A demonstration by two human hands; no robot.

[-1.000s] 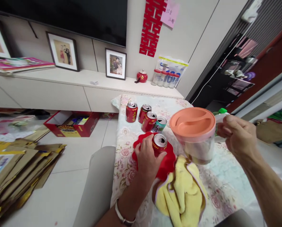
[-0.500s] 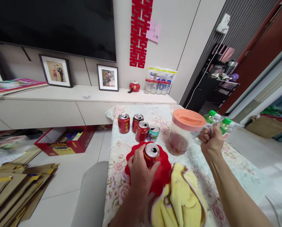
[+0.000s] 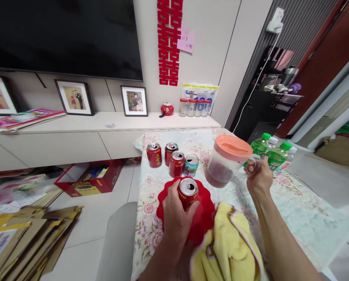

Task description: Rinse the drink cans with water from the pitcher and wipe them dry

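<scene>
My left hand (image 3: 174,218) is wrapped round an opened red drink can (image 3: 188,191), upright over the scalloped red plate (image 3: 205,214). My right hand (image 3: 259,177) grips the handle of a clear plastic pitcher (image 3: 221,168) with an orange lid (image 3: 233,146). Dark reddish liquid fills its lower part, and it leans slightly. Whether its base touches the table is unclear. Left of the pitcher stand a red can (image 3: 154,157), a dark-topped red can (image 3: 167,158), another red can (image 3: 176,166) and a small teal can (image 3: 191,167). Near the plate's right edge lies a crumpled yellow towel (image 3: 235,246).
Green-capped bottles (image 3: 260,145) stand behind my right hand on the flowered tablecloth (image 3: 147,199). Beyond the table runs a low white cabinet (image 3: 118,121) with photo frames and jars. Flattened cardboard (image 3: 30,238) and a red box (image 3: 89,179) lie on the floor at left.
The view has shifted slightly. The pitcher has moved a little and its liquid now shows a clearer, slanted level. My left hand stays on the can.
</scene>
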